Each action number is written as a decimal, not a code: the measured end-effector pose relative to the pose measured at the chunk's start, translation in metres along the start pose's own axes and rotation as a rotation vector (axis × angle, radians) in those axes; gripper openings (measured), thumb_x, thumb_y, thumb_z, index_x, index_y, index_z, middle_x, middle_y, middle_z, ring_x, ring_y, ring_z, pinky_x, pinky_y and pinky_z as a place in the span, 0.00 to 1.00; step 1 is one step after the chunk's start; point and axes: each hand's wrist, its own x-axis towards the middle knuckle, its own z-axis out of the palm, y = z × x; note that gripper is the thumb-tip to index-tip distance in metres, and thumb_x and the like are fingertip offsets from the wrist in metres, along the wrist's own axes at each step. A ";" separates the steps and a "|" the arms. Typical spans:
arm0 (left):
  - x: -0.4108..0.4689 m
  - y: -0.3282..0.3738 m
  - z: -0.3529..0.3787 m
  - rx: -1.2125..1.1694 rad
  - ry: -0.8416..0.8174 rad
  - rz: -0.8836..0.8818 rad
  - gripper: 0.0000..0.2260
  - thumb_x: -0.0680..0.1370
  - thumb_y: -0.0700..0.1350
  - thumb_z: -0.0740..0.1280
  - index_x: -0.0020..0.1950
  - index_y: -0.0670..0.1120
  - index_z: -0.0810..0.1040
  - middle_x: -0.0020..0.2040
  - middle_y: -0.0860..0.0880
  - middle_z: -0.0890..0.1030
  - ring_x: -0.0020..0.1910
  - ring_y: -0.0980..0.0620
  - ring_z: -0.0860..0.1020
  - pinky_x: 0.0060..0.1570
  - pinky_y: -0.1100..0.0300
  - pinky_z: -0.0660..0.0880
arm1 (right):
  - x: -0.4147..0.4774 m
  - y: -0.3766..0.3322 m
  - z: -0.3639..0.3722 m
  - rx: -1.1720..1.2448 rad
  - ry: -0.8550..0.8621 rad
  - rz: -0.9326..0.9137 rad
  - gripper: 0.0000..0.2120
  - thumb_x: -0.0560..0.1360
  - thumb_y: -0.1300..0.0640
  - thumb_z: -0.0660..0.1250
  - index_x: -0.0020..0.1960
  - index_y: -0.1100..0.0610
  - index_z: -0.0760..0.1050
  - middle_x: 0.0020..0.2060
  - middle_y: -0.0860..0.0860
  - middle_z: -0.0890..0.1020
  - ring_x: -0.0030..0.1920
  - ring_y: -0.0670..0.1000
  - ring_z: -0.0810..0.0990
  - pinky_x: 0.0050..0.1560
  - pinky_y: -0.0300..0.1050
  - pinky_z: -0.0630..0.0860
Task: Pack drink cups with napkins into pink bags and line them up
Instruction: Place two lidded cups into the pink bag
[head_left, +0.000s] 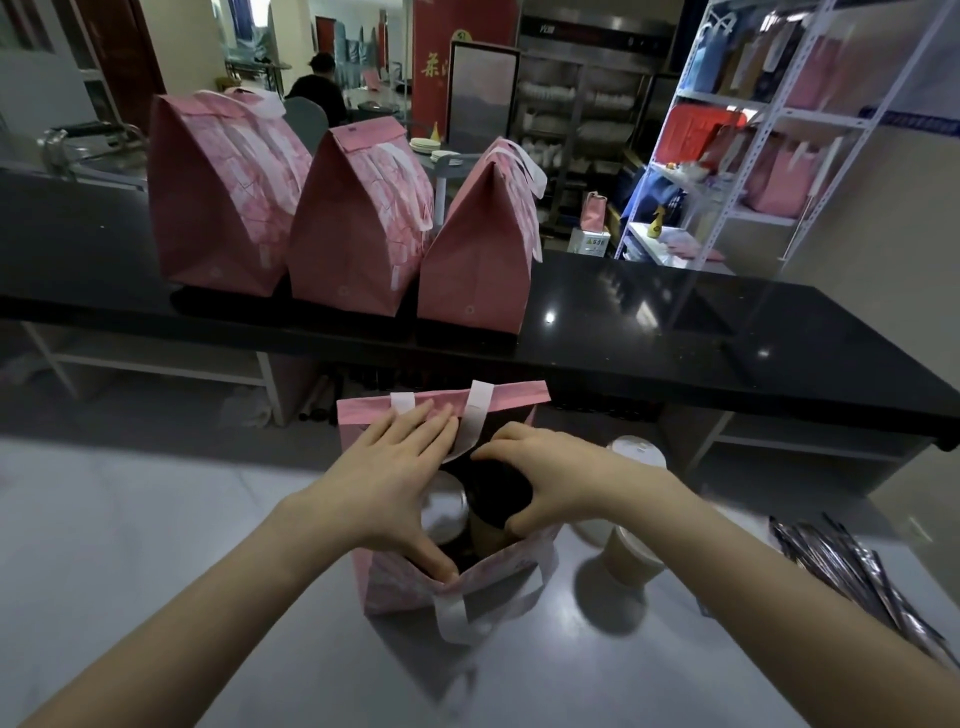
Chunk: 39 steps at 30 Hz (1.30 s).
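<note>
An open pink bag with white handles stands on the grey worktop in front of me. My left hand lies flat across its mouth, fingers straight against the far wall and thumb at the near rim. My right hand grips the dark lid of a cup and holds it inside the bag. A second cup with a shiny lid sits in the bag under my left hand. Three closed pink bags stand in a row on the black counter behind.
Two lidded cups stand on the worktop just right of the bag. A pile of dark wrapped packets lies at the right edge. The black counter runs across at the back, with white shelves and a seated person beyond.
</note>
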 end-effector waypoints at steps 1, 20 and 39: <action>-0.001 0.000 0.000 0.006 0.000 -0.003 0.64 0.56 0.80 0.62 0.77 0.49 0.33 0.78 0.53 0.35 0.70 0.57 0.26 0.70 0.56 0.31 | 0.000 0.006 0.002 -0.004 0.017 0.031 0.37 0.66 0.49 0.74 0.72 0.46 0.63 0.64 0.46 0.68 0.59 0.50 0.72 0.56 0.47 0.76; -0.013 0.023 0.006 0.084 0.053 -0.060 0.62 0.57 0.80 0.61 0.77 0.51 0.33 0.78 0.47 0.34 0.74 0.50 0.28 0.72 0.47 0.34 | 0.020 0.023 0.052 -0.101 0.084 0.134 0.38 0.66 0.54 0.76 0.71 0.52 0.60 0.64 0.54 0.65 0.58 0.57 0.71 0.50 0.46 0.73; -0.011 0.007 0.008 0.038 0.037 -0.070 0.61 0.56 0.81 0.57 0.76 0.53 0.32 0.79 0.49 0.35 0.74 0.51 0.29 0.72 0.47 0.33 | 0.024 0.008 0.086 -0.091 0.055 0.060 0.41 0.66 0.54 0.76 0.73 0.53 0.59 0.67 0.52 0.64 0.61 0.56 0.71 0.58 0.49 0.75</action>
